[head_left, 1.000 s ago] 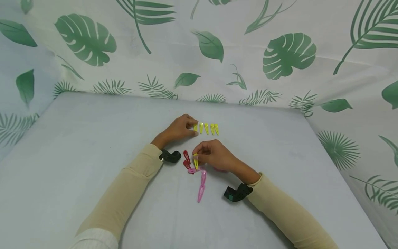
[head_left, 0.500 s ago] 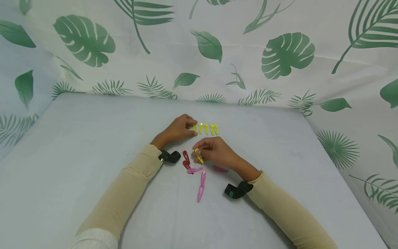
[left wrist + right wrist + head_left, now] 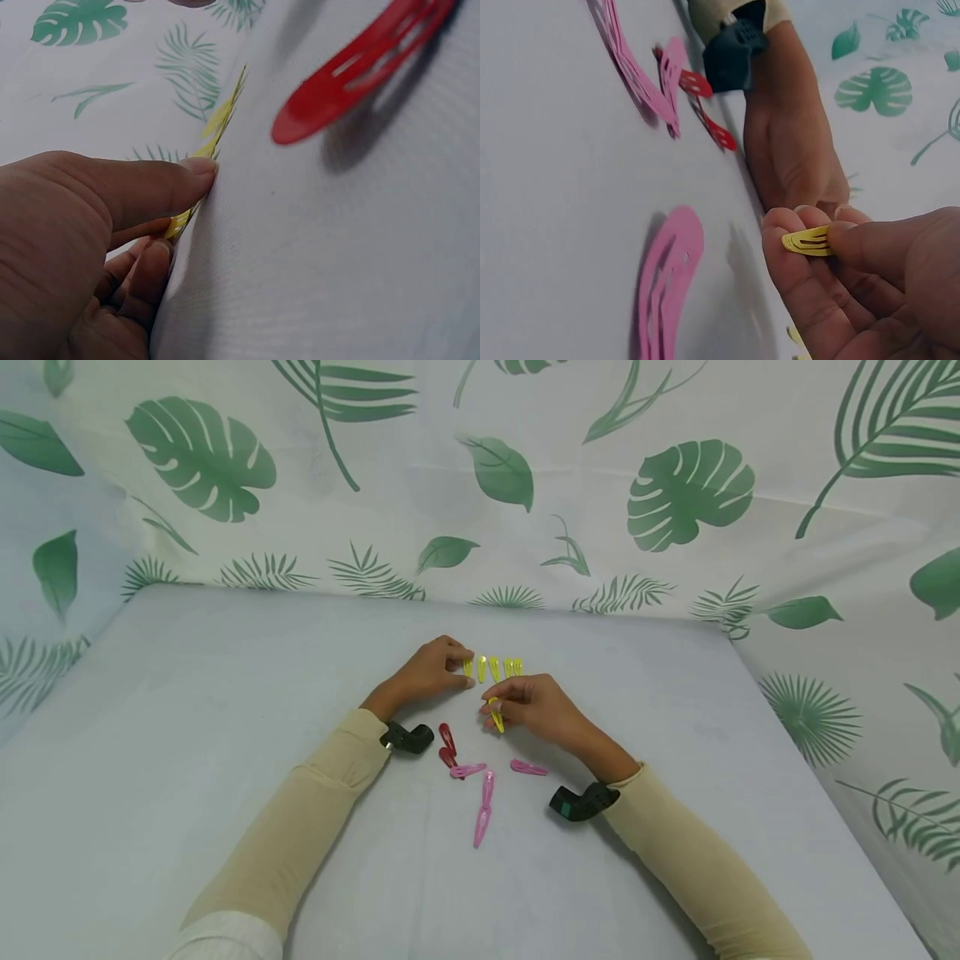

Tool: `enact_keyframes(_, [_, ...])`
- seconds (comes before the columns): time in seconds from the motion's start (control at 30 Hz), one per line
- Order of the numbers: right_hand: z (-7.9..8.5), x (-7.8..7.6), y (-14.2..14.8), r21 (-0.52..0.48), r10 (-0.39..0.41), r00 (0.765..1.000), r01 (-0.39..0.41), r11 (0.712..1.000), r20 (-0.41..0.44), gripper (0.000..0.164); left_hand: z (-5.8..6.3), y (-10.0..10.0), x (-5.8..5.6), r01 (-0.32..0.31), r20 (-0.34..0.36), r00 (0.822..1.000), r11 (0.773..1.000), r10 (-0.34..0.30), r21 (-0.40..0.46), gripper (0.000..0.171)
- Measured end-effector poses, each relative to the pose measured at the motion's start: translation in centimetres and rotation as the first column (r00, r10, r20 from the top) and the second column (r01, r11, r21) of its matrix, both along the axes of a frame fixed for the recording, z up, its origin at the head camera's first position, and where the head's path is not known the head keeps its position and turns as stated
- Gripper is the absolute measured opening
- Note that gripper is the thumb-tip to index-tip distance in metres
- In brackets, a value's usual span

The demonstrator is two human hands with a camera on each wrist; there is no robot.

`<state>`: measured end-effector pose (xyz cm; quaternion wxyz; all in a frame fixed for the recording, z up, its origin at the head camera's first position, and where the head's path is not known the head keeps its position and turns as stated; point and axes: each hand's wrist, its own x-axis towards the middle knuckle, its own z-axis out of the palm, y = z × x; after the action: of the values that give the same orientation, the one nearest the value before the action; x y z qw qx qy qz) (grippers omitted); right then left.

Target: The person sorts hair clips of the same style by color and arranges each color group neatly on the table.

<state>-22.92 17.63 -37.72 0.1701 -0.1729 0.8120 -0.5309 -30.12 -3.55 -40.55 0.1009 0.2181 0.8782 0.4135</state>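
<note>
With my right hand (image 3: 542,706), I hold a glossy yellow, teardrop-shaped hair clip (image 3: 497,716) between thumb and fingers, above the white, cloth-covered counter (image 3: 645,693). With my left hand (image 3: 431,671), fingers narrow, I pinch the leftmost yellow clip (image 3: 468,669) of a row; four matching yellow clips (image 3: 494,669) lie to its right. Nearer me lie two slotted red clips (image 3: 447,737) and four slender, slotted pink clips (image 3: 528,767), one well apart at right.
</note>
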Motion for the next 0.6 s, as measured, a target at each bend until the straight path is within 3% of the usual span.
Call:
enact_keyframes(0.37, [-0.4,-1.2,1.3,0.001,-0.117,0.993,0.117,0.993,0.025,0.019,0.2,0.1,0.1,-0.001,0.001,1.0,1.0,0.001,-0.013,0.051])
enact_keyframes(0.6, [-0.1,-1.8,2.3,0.032,-0.15,0.989,0.15,0.988,0.001,0.021,0.1,0.1,0.1,0.004,-0.008,1.0,1.0,-0.004,-0.015,0.05])
